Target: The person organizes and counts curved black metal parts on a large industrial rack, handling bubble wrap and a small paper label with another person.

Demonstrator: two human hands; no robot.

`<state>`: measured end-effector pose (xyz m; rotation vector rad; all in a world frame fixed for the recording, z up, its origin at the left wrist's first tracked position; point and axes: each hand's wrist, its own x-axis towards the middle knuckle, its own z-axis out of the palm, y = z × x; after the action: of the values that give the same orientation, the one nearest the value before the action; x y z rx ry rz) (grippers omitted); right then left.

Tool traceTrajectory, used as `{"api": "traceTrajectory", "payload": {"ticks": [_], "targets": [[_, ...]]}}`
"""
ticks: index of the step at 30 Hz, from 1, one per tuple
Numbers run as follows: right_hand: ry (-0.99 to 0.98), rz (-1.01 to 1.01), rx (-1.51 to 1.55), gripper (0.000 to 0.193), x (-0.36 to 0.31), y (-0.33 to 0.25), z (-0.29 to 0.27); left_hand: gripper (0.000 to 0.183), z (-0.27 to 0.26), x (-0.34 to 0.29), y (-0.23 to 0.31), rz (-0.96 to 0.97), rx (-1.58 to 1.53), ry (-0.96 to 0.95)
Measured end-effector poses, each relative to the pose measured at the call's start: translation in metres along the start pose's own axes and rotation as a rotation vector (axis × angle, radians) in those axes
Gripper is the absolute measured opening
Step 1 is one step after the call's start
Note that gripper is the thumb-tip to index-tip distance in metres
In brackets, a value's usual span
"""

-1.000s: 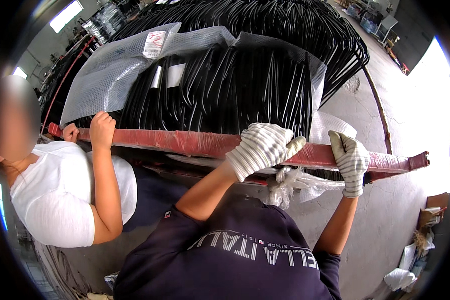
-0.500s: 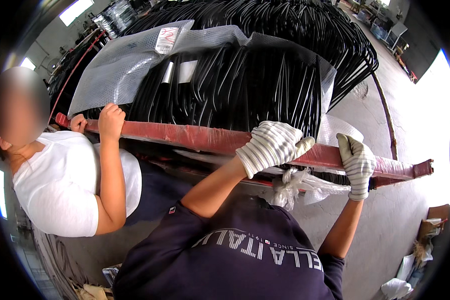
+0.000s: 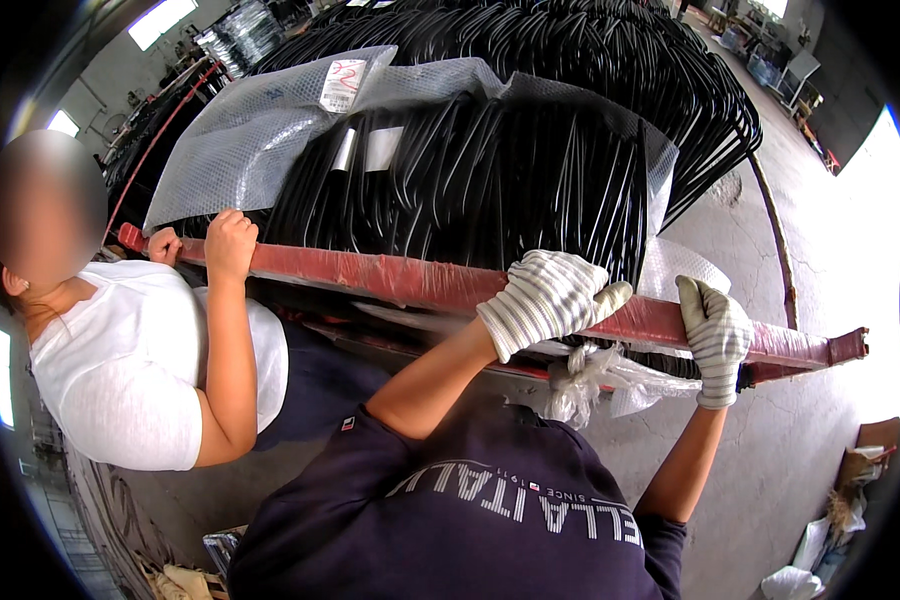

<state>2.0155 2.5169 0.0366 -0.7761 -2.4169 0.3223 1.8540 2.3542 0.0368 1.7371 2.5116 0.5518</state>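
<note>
A long red metal bar (image 3: 400, 280), scuffed and partly covered in clear film, runs across in front of me. My left hand (image 3: 550, 300), in a striped knit glove, is closed over it right of the middle. Nearer the bar's right end, my right hand (image 3: 716, 340), gloved alike, grips it with the fingers over the top. Behind the bar stands a large stack of thin black bent rods or tubes (image 3: 470, 180), partly draped with bubble wrap (image 3: 235, 150). Knotted clear plastic (image 3: 580, 385) hangs below the bar between my hands.
At my left a co-worker in a white shirt (image 3: 120, 370) has both hands on the bar's left part. A dark pole (image 3: 775, 230) stands beyond the right end. Cardboard and plastic scraps (image 3: 840, 500) lie on the floor at the far right.
The view has shifted slightly, so the scene sits a little further right. Both my hands and the co-worker's hands keep their places on the bar.
</note>
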Motion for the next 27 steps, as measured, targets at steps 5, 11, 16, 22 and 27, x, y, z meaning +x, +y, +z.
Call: {"api": "traceTrajectory", "payload": {"ticks": [5,11,16,22,27], "targets": [[0.002,0.003,0.018,0.026,0.0,0.0,0.0,0.048,0.001,0.001,-0.001,0.002,-0.031,-0.017],[0.012,0.008,0.037,0.025,-0.001,0.001,0.001,0.047,-0.002,-0.001,0.0,0.013,-0.01,0.011],[0.053,-0.039,0.02,0.023,-0.001,0.0,0.002,0.044,0.005,-0.001,-0.003,0.018,0.006,0.047],[0.056,-0.031,0.006,0.023,-0.001,0.001,0.002,0.041,0.005,-0.003,-0.002,0.075,0.014,0.149],[0.039,-0.015,0.02,0.025,-0.001,-0.001,0.001,0.041,0.01,-0.002,-0.005,0.098,0.023,0.179]]}}
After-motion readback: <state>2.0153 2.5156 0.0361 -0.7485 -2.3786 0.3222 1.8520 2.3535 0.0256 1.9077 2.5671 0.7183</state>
